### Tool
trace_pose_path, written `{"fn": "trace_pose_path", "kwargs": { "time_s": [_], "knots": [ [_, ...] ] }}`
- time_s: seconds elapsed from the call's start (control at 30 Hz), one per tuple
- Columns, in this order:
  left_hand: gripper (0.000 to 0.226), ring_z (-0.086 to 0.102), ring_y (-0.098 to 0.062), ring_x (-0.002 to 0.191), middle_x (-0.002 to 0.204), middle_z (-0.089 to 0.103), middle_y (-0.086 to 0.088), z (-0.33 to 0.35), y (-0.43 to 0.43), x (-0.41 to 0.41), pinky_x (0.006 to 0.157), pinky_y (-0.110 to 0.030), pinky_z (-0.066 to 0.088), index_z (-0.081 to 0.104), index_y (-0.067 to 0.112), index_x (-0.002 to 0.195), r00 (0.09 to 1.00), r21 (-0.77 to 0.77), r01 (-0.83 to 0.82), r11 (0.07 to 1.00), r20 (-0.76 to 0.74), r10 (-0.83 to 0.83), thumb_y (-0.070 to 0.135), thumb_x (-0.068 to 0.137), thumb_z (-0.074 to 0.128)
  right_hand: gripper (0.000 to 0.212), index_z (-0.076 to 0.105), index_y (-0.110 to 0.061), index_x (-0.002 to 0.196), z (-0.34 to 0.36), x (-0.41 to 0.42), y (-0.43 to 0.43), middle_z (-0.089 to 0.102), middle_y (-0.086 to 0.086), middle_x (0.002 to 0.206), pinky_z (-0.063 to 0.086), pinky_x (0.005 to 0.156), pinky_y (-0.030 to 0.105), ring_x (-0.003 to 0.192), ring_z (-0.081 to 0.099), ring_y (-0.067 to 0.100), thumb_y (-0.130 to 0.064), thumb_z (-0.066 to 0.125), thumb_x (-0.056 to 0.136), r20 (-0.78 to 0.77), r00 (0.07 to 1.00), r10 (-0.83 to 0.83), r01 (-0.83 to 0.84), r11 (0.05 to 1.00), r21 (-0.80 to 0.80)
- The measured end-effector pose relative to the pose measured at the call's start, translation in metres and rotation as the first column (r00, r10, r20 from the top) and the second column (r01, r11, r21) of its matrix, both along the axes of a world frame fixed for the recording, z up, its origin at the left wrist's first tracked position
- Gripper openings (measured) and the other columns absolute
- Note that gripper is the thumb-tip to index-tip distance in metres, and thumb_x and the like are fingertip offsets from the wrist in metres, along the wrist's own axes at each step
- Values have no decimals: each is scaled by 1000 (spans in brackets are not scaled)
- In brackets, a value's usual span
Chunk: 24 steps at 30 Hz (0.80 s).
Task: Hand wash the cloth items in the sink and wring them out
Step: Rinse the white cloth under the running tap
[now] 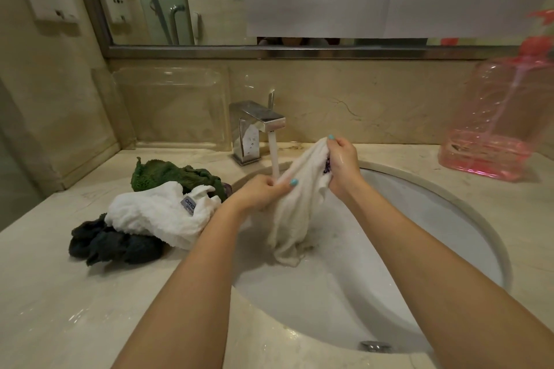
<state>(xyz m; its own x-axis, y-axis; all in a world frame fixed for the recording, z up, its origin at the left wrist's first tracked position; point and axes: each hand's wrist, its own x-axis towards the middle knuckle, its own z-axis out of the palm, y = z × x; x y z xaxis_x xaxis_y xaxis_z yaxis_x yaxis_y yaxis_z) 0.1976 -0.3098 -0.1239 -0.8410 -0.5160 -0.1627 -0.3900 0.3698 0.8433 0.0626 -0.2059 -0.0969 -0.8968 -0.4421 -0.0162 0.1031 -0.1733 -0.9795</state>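
A wet white cloth (296, 207) hangs over the oval sink (467, 204), its lower end touching the basin. My left hand (263, 192) grips its left edge right by the water stream. My right hand (341, 162) holds the upper edge higher up, with a bit of purple fabric showing at the palm. Water runs from the chrome faucet (257, 123). On the counter to the left lie a green towel (177, 174), a white towel (162, 213) with a grey label and a dark cloth (111, 243).
A pink transparent pump bottle (497, 117) stands on the counter at the right. A clear plastic tray (171, 105) leans against the back wall left of the faucet. A mirror runs above the backsplash. The marble counter (60, 308) is wet near the sink.
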Motion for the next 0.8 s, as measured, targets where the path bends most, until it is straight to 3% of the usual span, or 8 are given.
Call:
{"fn": "trace_pose_path", "kwargs": {
  "time_s": [0.1, 0.2, 0.23, 0.3, 0.37, 0.43, 0.57, 0.8],
  "knots": [
    [57, 62, -19, 106, 119, 64, 0, -2, -2, 1, 84, -33, 53, 57, 19, 130, 997, 179, -18, 984, -66, 30, 60, 90, 54, 19, 53, -12, 93, -2, -2, 1, 50, 3, 79, 41, 67, 31, 74, 49, 17, -26, 44, 102, -54, 998, -21, 22, 999, 25],
    [51, 61, -21, 108, 121, 64, -3, 1, -1, -3, 84, -37, 54, 55, 18, 130, 964, 78, -124, 989, -225, 139, 54, 95, 49, 20, 60, -17, 96, -13, -7, 9, 58, 1, 89, 39, 74, 28, 87, 53, 18, -34, 50, 99, -421, 891, 166, -58, 965, 257],
    [51, 60, -21, 109, 123, 63, -5, 3, -2, -5, 87, -37, 53, 55, 15, 132, 944, 33, -189, 981, -269, 190, 51, 96, 51, 18, 63, -22, 98, -18, -5, 11, 61, -3, 93, 41, 76, 28, 90, 56, 15, -38, 55, 96, -473, 811, 344, -144, 901, 408],
    [55, 58, -22, 111, 125, 60, -6, 6, -3, -7, 94, -37, 49, 52, 8, 133, 893, 62, -298, 952, -333, 302, 48, 95, 54, 27, 64, -26, 108, -21, 9, 11, 66, -9, 99, 47, 77, 25, 92, 61, 10, -43, 67, 87, -363, 643, 674, -289, 653, 700],
    [55, 59, -26, 110, 120, 62, -10, 7, -5, -7, 92, -37, 48, 54, 4, 128, 850, 112, -373, 921, -356, 388, 48, 95, 54, 31, 65, -25, 109, -24, 20, 6, 68, -7, 100, 50, 80, 28, 94, 64, 14, -38, 73, 83, -270, 565, 780, -310, 504, 806],
    [53, 59, -28, 109, 118, 63, -12, 8, -8, -6, 95, -41, 49, 55, 4, 126, 813, 167, -424, 890, -363, 455, 48, 96, 54, 24, 65, -24, 110, -25, 19, 5, 69, -5, 102, 51, 78, 26, 96, 65, 16, -31, 70, 87, -257, 587, 768, -388, 545, 743],
    [44, 60, -28, 106, 108, 63, -8, 11, -12, -6, 93, -40, 50, 57, 5, 119, 769, 217, -471, 855, -373, 519, 42, 97, 53, 32, 61, -9, 123, -26, 4, 18, 69, 10, 117, 54, 90, 38, 107, 67, 26, -24, 62, 94, -27, 672, 740, -689, 638, 344],
    [34, 49, -23, 85, 96, 54, -4, 13, -3, -11, 67, -34, 35, 45, 10, 101, 645, 87, -635, 767, -487, 589, 43, 97, 51, 25, 61, -6, 110, -3, 28, 5, 70, 5, 94, 55, 65, 22, 77, 69, 11, -22, 43, 104, -66, 862, 503, -496, 863, 99]
  ]
}}
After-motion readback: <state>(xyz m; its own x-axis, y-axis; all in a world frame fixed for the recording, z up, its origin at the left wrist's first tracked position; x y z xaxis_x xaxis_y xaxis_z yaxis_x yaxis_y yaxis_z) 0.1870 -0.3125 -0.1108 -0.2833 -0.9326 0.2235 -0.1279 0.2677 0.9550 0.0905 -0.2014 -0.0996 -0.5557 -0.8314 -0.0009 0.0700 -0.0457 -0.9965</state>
